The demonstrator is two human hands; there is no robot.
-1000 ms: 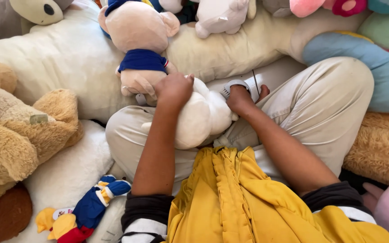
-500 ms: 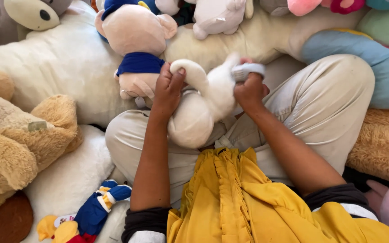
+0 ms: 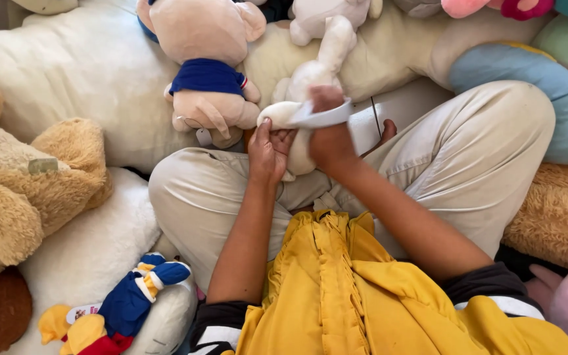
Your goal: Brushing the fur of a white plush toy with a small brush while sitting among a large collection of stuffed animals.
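Observation:
A small white plush toy [image 3: 310,79] is held up over my crossed legs [image 3: 481,151]. My left hand [image 3: 269,152] grips its lower limb from below. My right hand [image 3: 327,135] is closed on a flat white brush-like tool [image 3: 323,117] that lies across the toy's limb. The toy's body is partly hidden behind both hands. A yellow garment [image 3: 336,289] lies in my lap.
A pink-faced plush in a blue shirt [image 3: 206,66] sits just behind my left hand. A big cream pillow plush [image 3: 87,79] lies at the back, tan bears at left [image 3: 27,190] and right [image 3: 553,210], and a small blue-and-yellow doll [image 3: 123,306] at lower left.
The white plush has been lifted and turned upright, away from my lap. My right hand has brought the white tool down onto the limb that my left hand holds.

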